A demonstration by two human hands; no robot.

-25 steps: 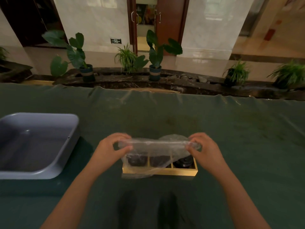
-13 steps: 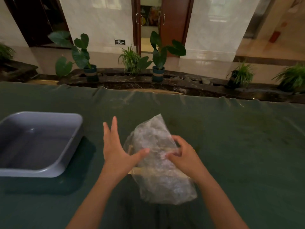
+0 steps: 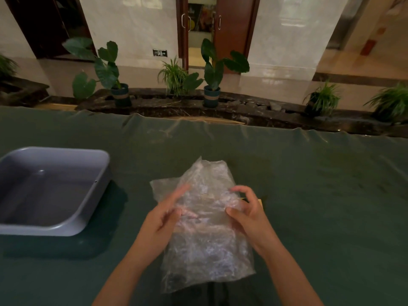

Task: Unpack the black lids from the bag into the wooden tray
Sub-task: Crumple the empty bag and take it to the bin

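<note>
Since half a second ago, the left hand [image 3: 162, 219] has been brought from an open, raised spread onto the clear plastic bag [image 3: 205, 226] at lower centre of the frame, where its edge now appears to be pinched between thumb and fingers. The bag's right side is gripped by the curled fingers of the right hand [image 3: 248, 215]. Only a corner of the wooden tray [image 3: 260, 202] is seen, just right of the right hand, behind the crumpled bag. Black lids cannot be made out. A grey plastic bin [image 3: 50, 188] is set on the green cloth [image 3: 320, 184] at left.
</note>
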